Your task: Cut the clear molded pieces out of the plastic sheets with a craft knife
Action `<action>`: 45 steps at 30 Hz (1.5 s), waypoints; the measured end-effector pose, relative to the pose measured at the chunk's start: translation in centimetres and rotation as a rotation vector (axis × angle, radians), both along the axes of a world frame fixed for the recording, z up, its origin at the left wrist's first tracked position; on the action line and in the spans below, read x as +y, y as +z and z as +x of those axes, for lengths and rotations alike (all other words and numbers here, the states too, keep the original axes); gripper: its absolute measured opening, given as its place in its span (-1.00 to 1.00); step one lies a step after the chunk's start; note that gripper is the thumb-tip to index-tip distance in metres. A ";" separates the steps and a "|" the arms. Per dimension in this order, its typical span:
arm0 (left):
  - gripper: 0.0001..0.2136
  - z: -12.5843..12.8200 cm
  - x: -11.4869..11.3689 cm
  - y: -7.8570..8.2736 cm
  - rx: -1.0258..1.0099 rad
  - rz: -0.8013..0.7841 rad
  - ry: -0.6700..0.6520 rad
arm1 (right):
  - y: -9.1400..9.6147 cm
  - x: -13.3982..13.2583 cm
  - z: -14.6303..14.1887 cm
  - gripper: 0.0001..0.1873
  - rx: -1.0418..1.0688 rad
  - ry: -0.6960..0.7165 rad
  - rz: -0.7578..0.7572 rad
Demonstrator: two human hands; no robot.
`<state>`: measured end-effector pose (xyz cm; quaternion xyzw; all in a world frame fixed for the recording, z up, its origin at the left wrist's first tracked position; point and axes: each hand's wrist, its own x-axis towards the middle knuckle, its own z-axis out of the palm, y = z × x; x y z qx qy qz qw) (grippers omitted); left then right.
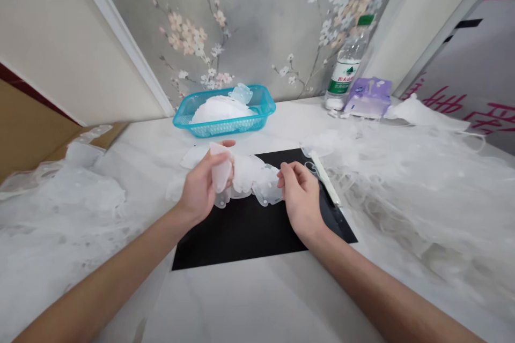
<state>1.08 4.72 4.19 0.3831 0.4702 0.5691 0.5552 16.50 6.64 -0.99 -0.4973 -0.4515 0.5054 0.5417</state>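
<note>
My left hand point(200, 187) is shut on a folded end of a white translucent scalloped strip point(249, 177), pinching it between thumb and fingers. My right hand point(301, 204) pinches the strip's other end at its dotted edge. The strip bunches between my hands, above a black mat point(241, 236). A long white ruler-like tool point(325, 178) lies along the mat's right edge, just beyond my right hand. Small ring-shaped handles point(311, 167), possibly scissors, sit at its far end, partly hidden under film.
Heaps of the same white film cover the marble table point(257, 300) to the left and right. At the back stand a teal plastic basket point(224, 111) holding white pieces, a water bottle point(346, 64) and a purple tissue pack point(368, 98). Patterned wall panels rise behind.
</note>
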 end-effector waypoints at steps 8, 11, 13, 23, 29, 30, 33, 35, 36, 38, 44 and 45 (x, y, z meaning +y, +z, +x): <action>-0.52 -0.8 0.2 1.5 -0.591 -0.118 -0.162 | -0.6 -1.0 -0.4 -0.76 -0.862 0.317 0.703; -0.43 -0.5 0.1 2.0 -0.495 -0.087 -0.216 | -0.8 -0.9 -0.5 -0.72 -1.018 0.394 0.740; -0.39 -0.3 -0.1 2.3 -0.363 -0.081 -0.232 | -0.9 -0.7 -0.5 -0.83 -1.045 0.381 0.716; -0.66 0.1 -0.5 2.1 -0.378 -0.209 -0.148 | -0.7 -0.6 -0.2 -0.84 -0.917 0.310 0.638; -0.91 -0.6 0.9 2.1 -0.288 -0.212 0.279 | -0.7 -0.5 0.0 -0.83 -0.779 0.219 0.623; -0.91 -0.7 1.1 2.1 -0.288 -0.193 0.294 | -0.6 -0.5 0.1 -0.83 -0.750 0.187 0.617; -0.85 -0.8 1.3 2.1 -0.276 -0.168 0.264 | -0.5 -0.5 0.2 -0.81 -0.655 0.080 0.568; -0.79 -0.8 1.2 2.0 -0.253 -0.188 0.206 | -0.3 -0.6 0.3 -0.80 -0.574 0.022 0.488; -0.76 -0.7 1.1 1.9 -0.240 -0.201 0.172 | -0.3 -0.6 0.2 -0.80 -0.527 0.001 0.437; -0.68 -0.8 1.0 1.9 -0.230 -0.218 0.085 | -0.2 -0.5 0.2 -0.79 -0.407 -0.037 0.335; -0.51 -1.0 0.4 2.5 -0.198 -0.190 -0.157 | 0.5 -0.4 0.5 -0.81 -0.131 -0.182 0.196; -0.51 -1.0 0.2 2.7 -0.176 -0.177 -0.178 | 0.7 -0.4 0.6 -0.82 -0.112 -0.203 0.192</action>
